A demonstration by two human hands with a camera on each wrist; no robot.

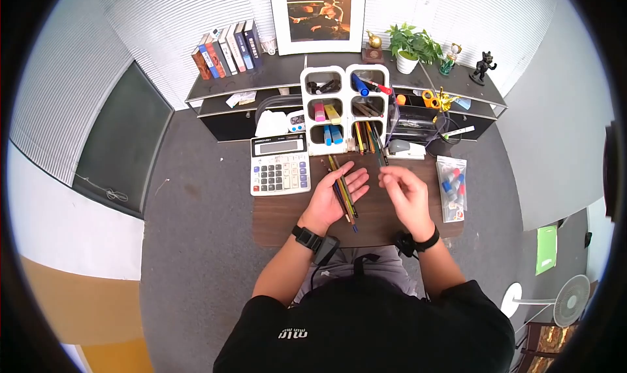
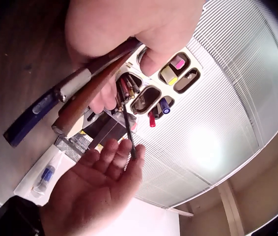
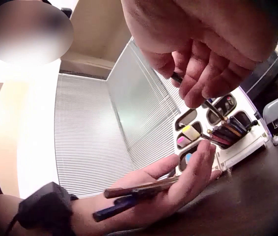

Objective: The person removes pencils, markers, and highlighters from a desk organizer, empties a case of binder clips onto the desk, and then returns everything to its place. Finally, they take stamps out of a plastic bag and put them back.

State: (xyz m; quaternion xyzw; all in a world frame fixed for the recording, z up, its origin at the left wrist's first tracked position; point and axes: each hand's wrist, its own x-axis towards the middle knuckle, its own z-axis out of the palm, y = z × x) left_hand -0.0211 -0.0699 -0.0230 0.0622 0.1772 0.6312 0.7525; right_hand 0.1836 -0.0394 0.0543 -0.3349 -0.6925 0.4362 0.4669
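My left hand, palm up, holds a small bundle of pencils slanting across it under the thumb. In the left wrist view, a brown pencil and a blue-ended pen stick out of that hand. My right hand pinches a slim dark pencil between thumb and fingertips, just in front of a white desk organizer. Its lower right compartment holds several pencils. The other compartments hold blue highlighters, pink and yellow highlighters, and markers.
A calculator lies left of the organizer on the brown desk. To the right lie a clear bag with red and blue items and a grey stapler-like object. Behind stands a black shelf with books and a plant.
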